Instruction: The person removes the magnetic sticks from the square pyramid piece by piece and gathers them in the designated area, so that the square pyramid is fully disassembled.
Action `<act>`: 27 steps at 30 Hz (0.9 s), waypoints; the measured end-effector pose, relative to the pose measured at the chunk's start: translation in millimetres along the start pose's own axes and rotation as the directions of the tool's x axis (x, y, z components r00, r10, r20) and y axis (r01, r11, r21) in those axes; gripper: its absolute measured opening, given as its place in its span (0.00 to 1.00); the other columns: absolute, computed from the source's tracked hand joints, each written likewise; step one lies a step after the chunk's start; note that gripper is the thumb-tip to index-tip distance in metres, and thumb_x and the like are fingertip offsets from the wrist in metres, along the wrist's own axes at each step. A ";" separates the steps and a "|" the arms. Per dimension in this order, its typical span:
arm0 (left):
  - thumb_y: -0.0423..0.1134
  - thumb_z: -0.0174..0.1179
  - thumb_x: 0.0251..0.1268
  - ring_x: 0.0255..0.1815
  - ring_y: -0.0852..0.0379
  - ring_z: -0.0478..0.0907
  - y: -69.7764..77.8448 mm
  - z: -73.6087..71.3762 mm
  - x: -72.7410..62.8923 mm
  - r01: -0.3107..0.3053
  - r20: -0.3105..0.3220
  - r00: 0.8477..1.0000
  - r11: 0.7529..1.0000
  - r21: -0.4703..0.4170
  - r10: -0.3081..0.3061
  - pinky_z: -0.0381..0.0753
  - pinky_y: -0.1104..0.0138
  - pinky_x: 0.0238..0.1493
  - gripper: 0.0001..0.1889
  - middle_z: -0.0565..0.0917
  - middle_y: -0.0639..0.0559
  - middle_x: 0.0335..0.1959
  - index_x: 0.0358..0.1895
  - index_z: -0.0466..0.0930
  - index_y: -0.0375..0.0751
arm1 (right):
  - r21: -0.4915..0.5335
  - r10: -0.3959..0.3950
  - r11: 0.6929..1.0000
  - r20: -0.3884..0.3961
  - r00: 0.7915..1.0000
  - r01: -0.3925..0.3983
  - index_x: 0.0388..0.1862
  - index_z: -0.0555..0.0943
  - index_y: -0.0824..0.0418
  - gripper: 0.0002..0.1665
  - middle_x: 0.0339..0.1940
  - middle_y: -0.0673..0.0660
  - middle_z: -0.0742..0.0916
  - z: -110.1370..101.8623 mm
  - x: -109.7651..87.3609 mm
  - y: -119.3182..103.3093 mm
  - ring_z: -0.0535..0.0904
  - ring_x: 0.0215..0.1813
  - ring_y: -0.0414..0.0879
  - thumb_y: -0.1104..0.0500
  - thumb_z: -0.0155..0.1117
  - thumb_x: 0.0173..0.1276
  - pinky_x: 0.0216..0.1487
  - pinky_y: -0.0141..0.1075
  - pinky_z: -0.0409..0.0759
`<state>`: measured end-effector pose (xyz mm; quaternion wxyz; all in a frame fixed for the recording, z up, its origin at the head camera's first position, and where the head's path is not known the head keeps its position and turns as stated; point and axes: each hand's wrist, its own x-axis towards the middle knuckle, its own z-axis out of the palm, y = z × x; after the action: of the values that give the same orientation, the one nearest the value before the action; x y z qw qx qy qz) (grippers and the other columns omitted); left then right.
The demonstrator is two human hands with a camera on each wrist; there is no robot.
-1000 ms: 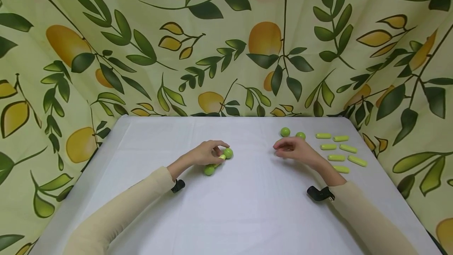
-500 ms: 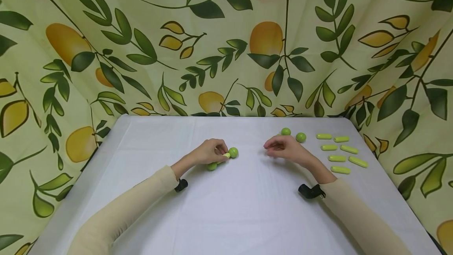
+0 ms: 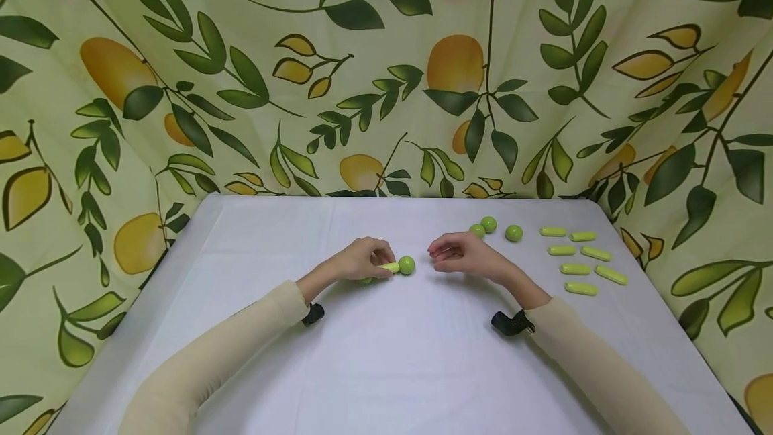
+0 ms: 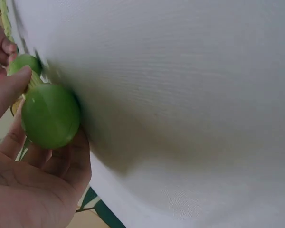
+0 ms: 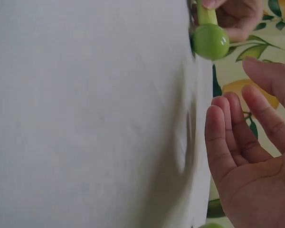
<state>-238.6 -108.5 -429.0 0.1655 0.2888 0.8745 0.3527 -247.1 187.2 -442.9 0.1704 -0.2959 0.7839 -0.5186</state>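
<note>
My left hand (image 3: 360, 259) pinches a short yellow-green stick (image 3: 391, 267) between thumb and fingers, low over the white table. A shiny green ball (image 3: 406, 264) sits at the stick's right end. Another green ball (image 4: 51, 116) is at its other end, large in the left wrist view and mostly hidden by the hand in the head view. To the right, my right hand (image 3: 465, 254) hovers with fingers loosely bent, a small gap from the ball. Nothing lies between its fingers in the right wrist view, where the ball and stick show above the fingertips.
Behind my right hand lie loose green balls, one (image 3: 514, 233) a little apart from two close together (image 3: 488, 224). Several yellow-green sticks (image 3: 576, 268) lie in two rough columns at the right of the white-covered table (image 3: 386, 361). A leaf-patterned curtain (image 3: 362, 86) surrounds the table's back and sides.
My left hand has shifted slightly right with the stick and its balls, turning the stick more level across the view. My right hand has moved left toward them, uncovering a loose ball behind it.
</note>
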 end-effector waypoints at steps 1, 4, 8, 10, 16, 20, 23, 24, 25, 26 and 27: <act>0.32 0.73 0.62 0.38 0.61 0.80 0.9 0.6 1.4 -0.006 0.000 1.000 1.000 -0.001 0.006 0.80 0.68 0.43 0.08 0.84 0.56 0.35 0.41 0.85 0.39 | 0.002 0.001 1.000 0.009 1.000 -0.001 0.54 0.81 0.72 0.21 0.50 0.66 0.85 2.9 2.0 -0.8 0.84 0.51 0.56 0.67 0.74 0.65 0.52 0.37 0.81; 0.32 0.74 0.61 0.37 0.62 0.80 1.9 2.4 5.1 -0.028 -0.013 1.000 1.000 -0.004 0.028 0.79 0.68 0.42 0.07 0.85 0.57 0.34 0.39 0.85 0.40 | 0.007 0.009 1.000 0.035 0.999 -0.009 0.55 0.80 0.72 0.22 0.50 0.66 0.85 12.0 7.9 -4.5 0.84 0.52 0.58 0.68 0.75 0.64 0.52 0.39 0.82; 0.31 0.74 0.60 0.36 0.62 0.81 1.6 4.8 8.0 -0.053 -0.035 0.998 0.998 -0.031 0.052 0.80 0.69 0.42 0.07 0.86 0.56 0.33 0.38 0.85 0.38 | -0.025 0.013 1.000 0.053 0.999 -0.012 0.56 0.80 0.70 0.24 0.48 0.62 0.85 23.4 16.6 -5.8 0.83 0.50 0.56 0.67 0.76 0.62 0.52 0.39 0.82; 0.31 0.74 0.60 0.37 0.62 0.81 1.9 5.6 8.3 -0.060 -0.040 0.998 0.997 -0.047 0.058 0.80 0.69 0.42 0.07 0.86 0.56 0.33 0.38 0.86 0.38 | -0.048 0.008 0.999 0.050 0.999 -0.006 0.56 0.81 0.69 0.24 0.48 0.61 0.85 28.1 20.3 -4.6 0.83 0.48 0.55 0.67 0.77 0.62 0.51 0.40 0.82; 0.32 0.75 0.60 0.37 0.62 0.81 -0.3 4.0 4.0 -0.050 -0.038 0.998 0.997 -0.059 0.047 0.80 0.68 0.44 0.07 0.86 0.56 0.34 0.39 0.86 0.38 | -0.117 -0.019 0.993 0.032 0.999 0.022 0.51 0.83 0.68 0.20 0.45 0.58 0.86 35.9 25.3 -7.9 0.81 0.44 0.51 0.66 0.78 0.61 0.48 0.40 0.82; 0.31 0.74 0.60 0.37 0.61 0.81 -3.3 0.0 -1.7 -0.044 -0.030 0.999 0.997 -0.059 0.042 0.79 0.66 0.46 0.07 0.86 0.57 0.33 0.39 0.86 0.38 | -0.139 -0.012 0.990 0.025 1.000 0.016 0.49 0.85 0.66 0.19 0.44 0.55 0.87 37.2 25.5 -9.5 0.81 0.43 0.48 0.65 0.79 0.60 0.47 0.38 0.81; 0.31 0.74 0.60 0.37 0.61 0.81 -3.9 -1.7 -3.8 -0.052 -0.016 0.999 0.997 -0.064 0.051 0.79 0.65 0.46 0.07 0.86 0.57 0.33 0.39 0.86 0.38 | -0.147 -0.014 0.989 0.025 1.000 0.018 0.49 0.85 0.65 0.18 0.43 0.53 0.87 37.4 25.6 -9.1 0.81 0.42 0.47 0.65 0.79 0.60 0.46 0.38 0.82; 0.31 0.74 0.61 0.38 0.61 0.81 -3.7 -1.9 -3.9 -0.055 -0.010 0.998 0.997 -0.063 0.055 0.79 0.65 0.46 0.07 0.86 0.57 0.34 0.39 0.86 0.38 | -0.150 -0.015 0.989 0.026 1.000 0.018 0.48 0.85 0.64 0.17 0.43 0.53 0.87 37.3 25.6 -8.9 0.81 0.42 0.46 0.65 0.79 0.60 0.46 0.37 0.81; 0.31 0.73 0.61 0.38 0.61 0.81 -3.0 -2.0 -3.9 -0.059 -0.006 0.998 0.996 -0.060 0.058 0.79 0.65 0.47 0.06 0.86 0.56 0.34 0.39 0.86 0.37 | -0.157 -0.011 0.987 0.026 1.000 0.015 0.48 0.85 0.63 0.17 0.42 0.52 0.87 37.1 25.6 -8.6 0.81 0.41 0.46 0.65 0.79 0.60 0.45 0.37 0.81; 0.31 0.73 0.61 0.38 0.61 0.81 -2.8 -1.9 -3.5 -0.059 -0.001 0.998 0.996 -0.061 0.059 0.79 0.65 0.47 0.06 0.86 0.56 0.34 0.39 0.86 0.37 | -0.161 -0.011 0.987 0.028 1.000 0.016 0.47 0.85 0.62 0.16 0.42 0.51 0.87 36.9 25.5 -8.5 0.81 0.41 0.45 0.66 0.79 0.60 0.45 0.37 0.81; 0.31 0.73 0.61 0.37 0.61 0.80 -2.5 -1.7 -3.2 -0.057 0.004 0.998 0.997 -0.057 0.057 0.79 0.66 0.46 0.06 0.85 0.57 0.34 0.39 0.86 0.38 | -0.166 -0.013 0.986 0.031 0.999 0.018 0.46 0.85 0.62 0.16 0.41 0.51 0.86 36.6 25.5 -8.5 0.81 0.40 0.45 0.66 0.79 0.60 0.45 0.36 0.81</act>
<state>-237.9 -112.9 -429.3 0.1659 0.3098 0.8551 0.3812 -243.3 142.3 -448.9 0.1528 -0.3229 0.8194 -0.4483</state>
